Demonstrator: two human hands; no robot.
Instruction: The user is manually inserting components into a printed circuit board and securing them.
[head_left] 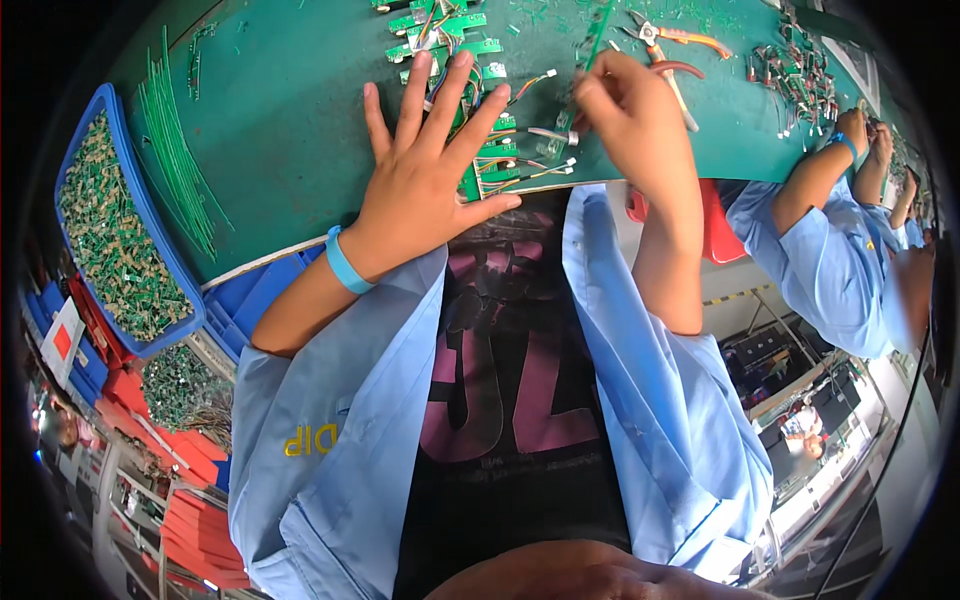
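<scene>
My left hand [418, 185] lies with its fingers spread over a row of small green circuit boards [487, 47] at the table's near edge. Short multicoloured wires with white connectors [548, 73] stick out from the boards. Part of the row is hidden under the fingers. My right hand [640, 125], just right of the row, has its thumb and fingers pinched on a thin green circuit board strip [600, 30]. The strip's lower end shows beneath the fingertips, beside a wire connector.
Cutting pliers with orange handles [690, 38] lie right of my right hand. Beyond them is a pile of wired boards [795, 80]. Long green strips [170, 140] lie at the left, beside a blue bin [185, 328] of small green pieces. A co-worker's hands [855, 130] are at the far right.
</scene>
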